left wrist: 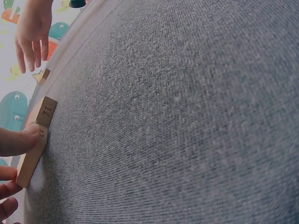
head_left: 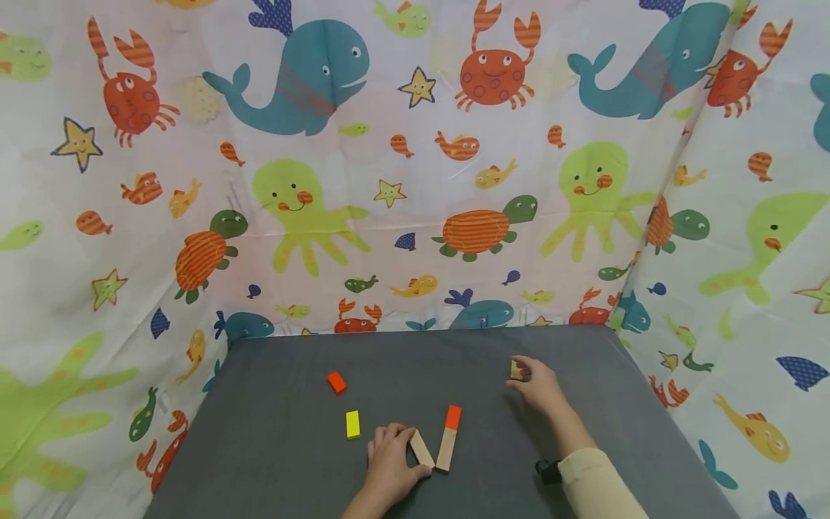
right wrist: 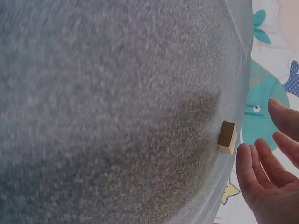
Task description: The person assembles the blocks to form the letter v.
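My left hand (head_left: 389,461) pinches a plain wooden block (head_left: 421,448) lengthwise between thumb and fingertips, low at the tabletop. Beside it lies another plain wooden block (head_left: 446,450); their near ends almost meet in a narrow V. An orange block (head_left: 453,417) sits at the far end of that second block. Numbers show on the block ends (left wrist: 46,111) in the left wrist view. Further back on the right, my right hand (head_left: 541,389) hovers by a small wooden block (right wrist: 227,135). Its fingers are loosely bent and apart from that block in the right wrist view.
On the left of the grey cloth-covered table (head_left: 279,432) lie a yellow block (head_left: 352,424) and, behind it, an orange-red block (head_left: 336,382). A curtain (head_left: 402,238) printed with sea animals hangs behind the table and along its sides. A black device (head_left: 548,472) is at my right wrist.
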A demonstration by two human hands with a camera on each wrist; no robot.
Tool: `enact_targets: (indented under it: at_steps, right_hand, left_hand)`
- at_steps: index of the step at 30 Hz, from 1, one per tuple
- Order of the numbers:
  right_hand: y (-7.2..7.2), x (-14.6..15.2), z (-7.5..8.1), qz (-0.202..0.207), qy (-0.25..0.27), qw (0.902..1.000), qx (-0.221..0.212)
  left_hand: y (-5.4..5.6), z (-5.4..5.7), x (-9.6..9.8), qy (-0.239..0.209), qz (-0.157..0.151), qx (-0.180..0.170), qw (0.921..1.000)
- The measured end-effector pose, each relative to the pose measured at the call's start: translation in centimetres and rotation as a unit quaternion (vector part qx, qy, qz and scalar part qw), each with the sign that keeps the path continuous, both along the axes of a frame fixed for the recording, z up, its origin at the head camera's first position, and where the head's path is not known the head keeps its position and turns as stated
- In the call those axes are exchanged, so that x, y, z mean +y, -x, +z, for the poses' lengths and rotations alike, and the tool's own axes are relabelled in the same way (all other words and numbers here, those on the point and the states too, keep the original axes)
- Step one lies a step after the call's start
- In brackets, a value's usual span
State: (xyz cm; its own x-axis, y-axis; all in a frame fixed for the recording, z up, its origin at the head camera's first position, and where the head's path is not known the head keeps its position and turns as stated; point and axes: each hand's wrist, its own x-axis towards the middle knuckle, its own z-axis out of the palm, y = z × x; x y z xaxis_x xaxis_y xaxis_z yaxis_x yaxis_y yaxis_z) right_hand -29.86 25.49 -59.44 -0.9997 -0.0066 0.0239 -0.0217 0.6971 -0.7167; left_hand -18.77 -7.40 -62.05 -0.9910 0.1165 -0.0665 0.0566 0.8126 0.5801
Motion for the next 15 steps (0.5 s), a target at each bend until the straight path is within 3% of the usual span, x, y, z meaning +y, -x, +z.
enact_targets:
  at_steps: [15]
  right_hand:
    - [1.4, 1.0, 0.1, -0.017, -0.016, 0.9988, -0.044]
  left_hand:
    - [0.0, 0.2, -0.1, 0.007, -0.002, -0.003, 1.0000]
